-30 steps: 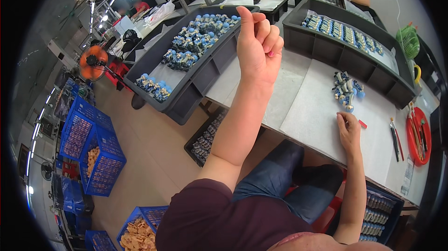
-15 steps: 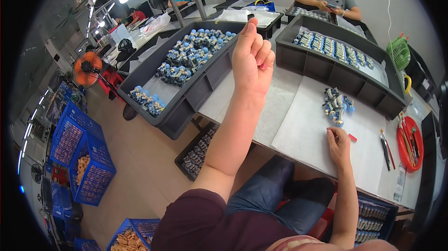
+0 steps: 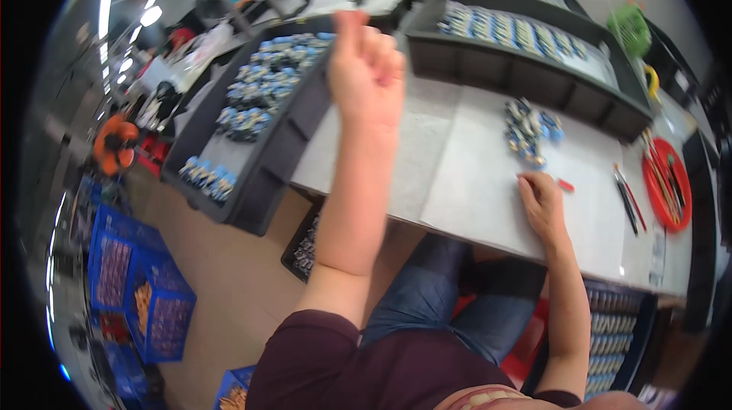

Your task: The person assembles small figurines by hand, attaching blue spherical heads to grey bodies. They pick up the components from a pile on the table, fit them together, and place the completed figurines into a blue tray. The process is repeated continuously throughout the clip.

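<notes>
My left hand [image 3: 367, 70] is raised over the table, beside the right end of the left grey tray. Its fingers are curled in and the thumb and forefinger meet at the top; motion blur hides whatever they pinch. Lower and to the right, my right hand [image 3: 543, 200] rests on a white sheet [image 3: 473, 173], fingers loosely curled, with nothing visible in them. Just beyond it lies a small heap of blue, white and dark figurines [image 3: 526, 131]. A short red piece [image 3: 566, 186] lies next to its fingers.
Figurines fill much of the left grey tray [image 3: 286, 151]; another grey tray [image 3: 488, 67] holds rows of them. At the right are brushes [image 3: 627, 200] and a red dish [image 3: 685, 208]. Blue crates [image 3: 164, 326] stand on the floor. Two people sit beyond the table.
The view has shifted, so the table and trays sit higher and further left. My left hand remains raised and is now blurred. My right hand stays by the heap.
</notes>
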The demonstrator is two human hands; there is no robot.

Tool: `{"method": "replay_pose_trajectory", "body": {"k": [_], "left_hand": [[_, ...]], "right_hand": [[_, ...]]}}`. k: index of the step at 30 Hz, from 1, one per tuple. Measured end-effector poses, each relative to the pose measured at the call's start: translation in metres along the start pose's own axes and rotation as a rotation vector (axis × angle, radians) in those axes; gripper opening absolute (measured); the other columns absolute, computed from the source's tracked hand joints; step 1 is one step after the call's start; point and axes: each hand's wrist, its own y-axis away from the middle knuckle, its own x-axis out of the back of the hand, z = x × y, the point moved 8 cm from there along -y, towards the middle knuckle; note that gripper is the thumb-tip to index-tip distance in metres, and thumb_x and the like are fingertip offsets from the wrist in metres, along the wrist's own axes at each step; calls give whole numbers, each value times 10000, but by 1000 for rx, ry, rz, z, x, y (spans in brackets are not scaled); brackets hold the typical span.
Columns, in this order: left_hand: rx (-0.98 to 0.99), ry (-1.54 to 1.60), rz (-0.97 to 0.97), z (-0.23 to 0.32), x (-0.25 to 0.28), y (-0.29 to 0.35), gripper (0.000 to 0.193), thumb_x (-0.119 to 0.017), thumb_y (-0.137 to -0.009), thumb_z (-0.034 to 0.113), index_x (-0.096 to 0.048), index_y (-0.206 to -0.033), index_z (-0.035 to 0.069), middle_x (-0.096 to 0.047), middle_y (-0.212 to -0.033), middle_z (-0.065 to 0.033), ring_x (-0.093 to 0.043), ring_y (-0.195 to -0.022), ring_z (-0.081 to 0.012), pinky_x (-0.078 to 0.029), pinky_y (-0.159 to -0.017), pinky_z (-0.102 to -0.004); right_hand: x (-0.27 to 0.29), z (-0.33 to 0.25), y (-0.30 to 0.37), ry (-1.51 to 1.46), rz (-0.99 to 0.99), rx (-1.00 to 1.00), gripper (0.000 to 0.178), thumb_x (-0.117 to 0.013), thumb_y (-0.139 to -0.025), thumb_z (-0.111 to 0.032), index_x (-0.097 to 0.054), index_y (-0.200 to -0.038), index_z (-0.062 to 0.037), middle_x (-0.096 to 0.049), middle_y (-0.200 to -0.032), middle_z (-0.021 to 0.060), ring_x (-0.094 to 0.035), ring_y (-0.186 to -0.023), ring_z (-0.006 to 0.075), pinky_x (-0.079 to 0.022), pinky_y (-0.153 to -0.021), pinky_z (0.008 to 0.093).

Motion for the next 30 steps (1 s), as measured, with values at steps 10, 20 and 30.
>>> {"method": "replay_pose_trajectory", "body": {"k": [10,20,30], "left_hand": [[49,-178,119,-43,6,-42,190,-437,-928,174,-529,-884,14,-252,-503,40,-216,-423,-54,-171,-382,-204],[183,-168,122,-128,-1,-89,146,-443,-919,142,-511,-928,13,-267,-512,44,-222,-417,-52,-174,-381,-207],[373,-426,-55,-193,-32,-81,266,-504,-819,46,-502,-1083,14,-460,-655,17,-402,-504,-48,-307,-443,-185]], "right_hand": [[5,-2,-5,7,-36,-20,92,-588,-786,-85,-612,-827,-6,-594,-758,101,-536,-722,248,-423,-641,338],[3,1,-10,-36,-24,2,44,-614,-745,-56,-604,-779,-31,-591,-742,92,-538,-702,267,-417,-636,360],[14,-2,-9,-40,57,42,109,-625,-722,-24,-606,-830,-26,-600,-770,87,-563,-725,248,-439,-638,331]]}}
